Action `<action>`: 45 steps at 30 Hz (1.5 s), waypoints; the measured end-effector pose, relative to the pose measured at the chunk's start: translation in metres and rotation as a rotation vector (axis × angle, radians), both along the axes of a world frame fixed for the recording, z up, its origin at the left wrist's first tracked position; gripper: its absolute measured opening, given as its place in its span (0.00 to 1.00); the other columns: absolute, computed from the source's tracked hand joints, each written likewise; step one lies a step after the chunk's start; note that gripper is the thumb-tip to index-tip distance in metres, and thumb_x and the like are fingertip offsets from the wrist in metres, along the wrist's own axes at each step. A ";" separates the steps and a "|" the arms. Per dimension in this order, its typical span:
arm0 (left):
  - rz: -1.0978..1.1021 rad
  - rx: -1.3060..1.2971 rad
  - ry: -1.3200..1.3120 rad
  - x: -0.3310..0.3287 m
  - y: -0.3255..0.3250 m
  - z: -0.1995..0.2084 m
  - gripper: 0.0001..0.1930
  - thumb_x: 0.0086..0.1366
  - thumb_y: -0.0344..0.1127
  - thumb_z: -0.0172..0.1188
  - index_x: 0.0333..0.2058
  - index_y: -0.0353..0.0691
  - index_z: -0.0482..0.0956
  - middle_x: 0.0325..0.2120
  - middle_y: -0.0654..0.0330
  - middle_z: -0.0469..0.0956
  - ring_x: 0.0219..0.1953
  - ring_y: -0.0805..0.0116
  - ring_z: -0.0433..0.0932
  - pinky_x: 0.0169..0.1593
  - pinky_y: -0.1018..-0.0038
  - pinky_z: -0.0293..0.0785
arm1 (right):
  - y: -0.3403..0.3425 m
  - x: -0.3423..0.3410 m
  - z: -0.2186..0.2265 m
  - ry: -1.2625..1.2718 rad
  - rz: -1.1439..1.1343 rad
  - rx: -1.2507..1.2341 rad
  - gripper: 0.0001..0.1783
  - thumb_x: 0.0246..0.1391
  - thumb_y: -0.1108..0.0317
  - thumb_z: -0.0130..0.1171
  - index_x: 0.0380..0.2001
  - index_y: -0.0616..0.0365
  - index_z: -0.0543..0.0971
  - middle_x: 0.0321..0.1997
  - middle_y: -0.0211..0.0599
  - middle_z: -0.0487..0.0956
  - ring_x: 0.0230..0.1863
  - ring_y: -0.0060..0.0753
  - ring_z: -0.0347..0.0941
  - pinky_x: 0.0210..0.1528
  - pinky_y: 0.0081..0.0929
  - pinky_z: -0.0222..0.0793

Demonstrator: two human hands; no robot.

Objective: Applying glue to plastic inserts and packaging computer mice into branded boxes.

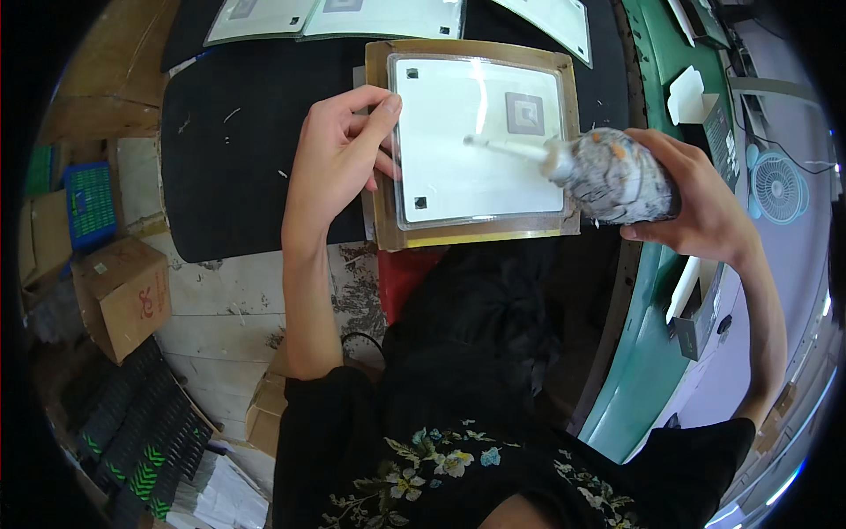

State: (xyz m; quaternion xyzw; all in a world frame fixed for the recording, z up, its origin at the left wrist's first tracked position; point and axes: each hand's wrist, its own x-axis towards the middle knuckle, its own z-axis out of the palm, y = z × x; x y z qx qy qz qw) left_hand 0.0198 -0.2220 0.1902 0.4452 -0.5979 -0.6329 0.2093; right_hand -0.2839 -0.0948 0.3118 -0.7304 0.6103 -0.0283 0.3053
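black table (pixel 220 163), dotted with pale scraps (pixel 283 174), spread beneath your work. item: one white panel (pixel 458 189), face up on a brown board (pixel 378 66), in front of you. item: your left hand (pixel 339 145), thumb and fingertips nearly together at the panel's left edge; whether they pinch or merely touch it, you cannot tell. item: one blotched bottle (pixel 617 181), tilted almost level, its white nozzle (pixel 515 148) over the panel; contact unclear. item: your right hand (pixel 701 194), fingers spread around the bottle's base, gripping it. risks, as judged: too hard a squeeze could blob the panel; a dipping nozzle could smear it; a slack left hold could let it skid. outlying: more panels (pixel 397 22) beyond; green bench (pixel 648 388), right; fan (pixel 779 187), farther right.
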 end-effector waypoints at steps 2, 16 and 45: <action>-0.005 0.027 0.039 0.001 -0.002 0.000 0.16 0.70 0.42 0.53 0.39 0.32 0.78 0.20 0.60 0.79 0.19 0.74 0.80 0.16 0.83 0.66 | -0.007 0.006 0.003 0.071 0.040 0.044 0.43 0.30 0.68 0.75 0.54 0.68 0.70 0.47 0.56 0.77 0.48 0.56 0.76 0.53 0.41 0.70; -0.029 0.045 -0.063 0.004 -0.017 0.014 0.14 0.70 0.41 0.52 0.37 0.34 0.78 0.19 0.62 0.77 0.18 0.75 0.80 0.16 0.83 0.65 | -0.047 0.021 0.010 0.259 0.157 -0.175 0.40 0.33 0.67 0.74 0.52 0.67 0.70 0.42 0.50 0.76 0.45 0.56 0.74 0.47 0.43 0.70; -0.009 0.015 -0.008 -0.008 0.000 -0.007 0.13 0.72 0.39 0.50 0.39 0.33 0.77 0.19 0.60 0.79 0.15 0.78 0.77 0.13 0.88 0.60 | 0.007 -0.016 -0.004 0.303 0.203 -0.194 0.30 0.32 0.70 0.73 0.42 0.62 0.73 0.34 0.44 0.78 0.40 0.53 0.77 0.43 0.42 0.70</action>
